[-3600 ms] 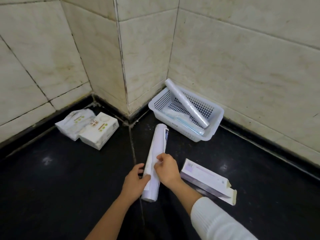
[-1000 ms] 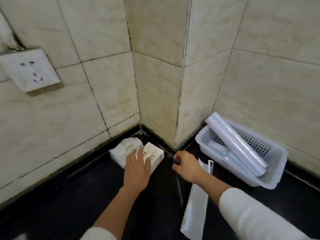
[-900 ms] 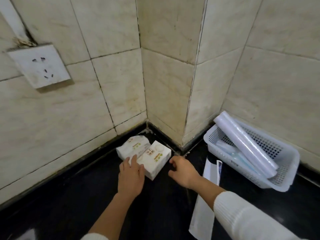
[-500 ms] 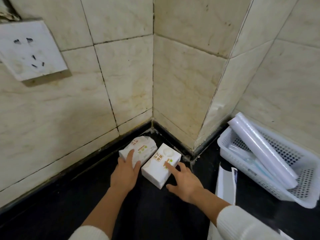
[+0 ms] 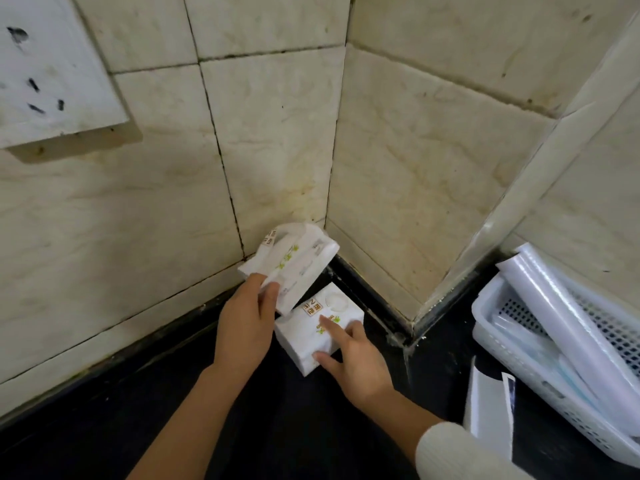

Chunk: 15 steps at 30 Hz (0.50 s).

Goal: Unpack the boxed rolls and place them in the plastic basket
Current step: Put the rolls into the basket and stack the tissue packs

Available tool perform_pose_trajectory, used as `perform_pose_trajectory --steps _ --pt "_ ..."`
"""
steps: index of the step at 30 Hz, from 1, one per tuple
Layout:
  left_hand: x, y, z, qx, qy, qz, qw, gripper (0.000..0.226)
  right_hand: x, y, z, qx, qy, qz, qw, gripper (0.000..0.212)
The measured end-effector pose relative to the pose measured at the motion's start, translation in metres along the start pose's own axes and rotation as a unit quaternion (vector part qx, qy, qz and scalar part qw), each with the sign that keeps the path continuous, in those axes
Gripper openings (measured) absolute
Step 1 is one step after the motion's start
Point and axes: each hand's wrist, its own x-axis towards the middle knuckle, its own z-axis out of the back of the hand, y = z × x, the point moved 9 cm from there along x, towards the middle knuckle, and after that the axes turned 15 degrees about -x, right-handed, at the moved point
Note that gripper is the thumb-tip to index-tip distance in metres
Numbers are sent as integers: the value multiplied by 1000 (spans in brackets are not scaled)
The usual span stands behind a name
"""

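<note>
Tilting up, a soft white pack (image 5: 294,265) is gripped by the left hand (image 5: 244,329); a white box (image 5: 304,336) below is touched by straight fingers (image 5: 329,326) of the right hand (image 5: 356,365).

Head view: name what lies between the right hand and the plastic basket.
Only bare black floor separates the right hand from the plastic basket, seen in the head view.

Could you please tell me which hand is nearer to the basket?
Right. The right hand rests on a box left of the basket; the left hand is farther left, gripping a pack.
</note>
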Motion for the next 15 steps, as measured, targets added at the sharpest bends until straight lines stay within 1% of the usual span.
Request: perform_pose_trajectory --steps 2,5,10,13,15 --pt "3 -6 3 2 -1 -5 1000 14 21 14 1 16 -3 -3 1000 61" --pt "5 -5 8 17 -6 -1 1000 12 50 33 0 8 -5 4 1000 60" --pt "2 8 17 30 -20 6 999 19 72 53 -3 48 -7 15 999 54" --pt "-2 12 14 58 -11 -4 998 18 66 46 3 124 -24 33 991 49" --pt "-4 16 9 79 -4 -8 997 18 60 29 9 167 -35 14 985 49"
